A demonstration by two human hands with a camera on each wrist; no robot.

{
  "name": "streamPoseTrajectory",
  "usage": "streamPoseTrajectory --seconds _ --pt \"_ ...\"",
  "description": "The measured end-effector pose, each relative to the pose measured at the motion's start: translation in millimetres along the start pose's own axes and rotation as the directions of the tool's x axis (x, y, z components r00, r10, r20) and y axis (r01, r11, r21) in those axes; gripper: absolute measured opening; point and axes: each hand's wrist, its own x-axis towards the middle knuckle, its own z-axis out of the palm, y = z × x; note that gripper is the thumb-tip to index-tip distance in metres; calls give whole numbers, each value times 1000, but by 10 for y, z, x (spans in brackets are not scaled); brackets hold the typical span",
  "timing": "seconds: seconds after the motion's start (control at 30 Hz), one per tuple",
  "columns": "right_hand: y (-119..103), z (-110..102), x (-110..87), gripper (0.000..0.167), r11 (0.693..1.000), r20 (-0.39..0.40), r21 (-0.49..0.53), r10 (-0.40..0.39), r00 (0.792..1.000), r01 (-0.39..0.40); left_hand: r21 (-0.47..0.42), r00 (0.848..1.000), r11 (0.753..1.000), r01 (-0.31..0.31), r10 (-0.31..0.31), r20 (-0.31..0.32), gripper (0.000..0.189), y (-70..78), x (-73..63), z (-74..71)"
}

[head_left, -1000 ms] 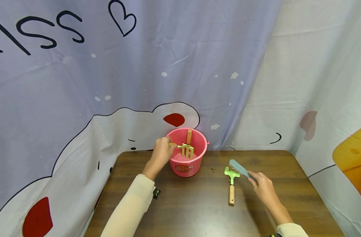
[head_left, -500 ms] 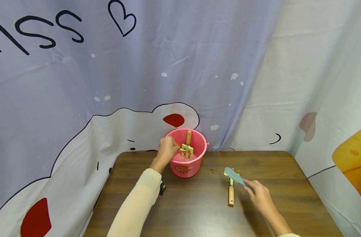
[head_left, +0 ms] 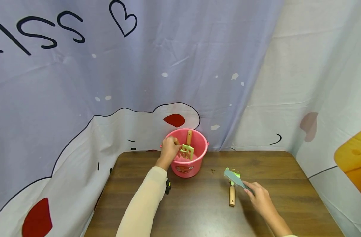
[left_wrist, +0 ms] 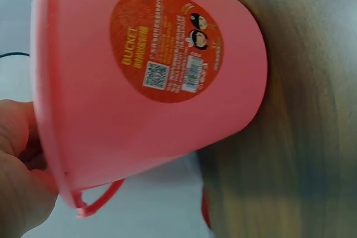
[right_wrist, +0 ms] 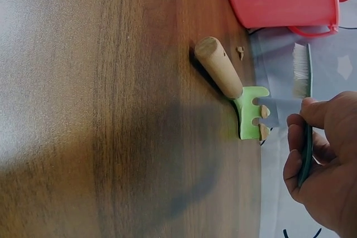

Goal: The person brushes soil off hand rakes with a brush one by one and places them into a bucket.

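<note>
Above rake, brush diagonal, tip forward-left.

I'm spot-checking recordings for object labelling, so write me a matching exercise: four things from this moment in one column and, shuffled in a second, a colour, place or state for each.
Column one
1. Bucket
2. Brush
3. Rake
4. Left hand

Column two
A. Resting on the table, with a green head
B. Gripping a wooden-handled tool at the mouth of a container
C. Held in the right hand
D. Pink, with a round orange-red label

Pairs: 1-D, 2-C, 3-A, 4-B
</note>
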Motion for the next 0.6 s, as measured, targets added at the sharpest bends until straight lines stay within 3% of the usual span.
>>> streamPoseTrajectory --seconds 0.17,0.37,0.6 --pt "14 5 14 35 999 -26 -12 -31 999 31 7 1000 1000 16 -16 14 18 -13 14 54" --pt "-5 -4 22 35 1000 -2 -6 -12 1000 12 13 991 994 106 -107 84 16 32 18 85" --pt "-2 2 7 33 1000 35 6 23 999 -24 60 988 994 92 -99 119 16 57 52 148"
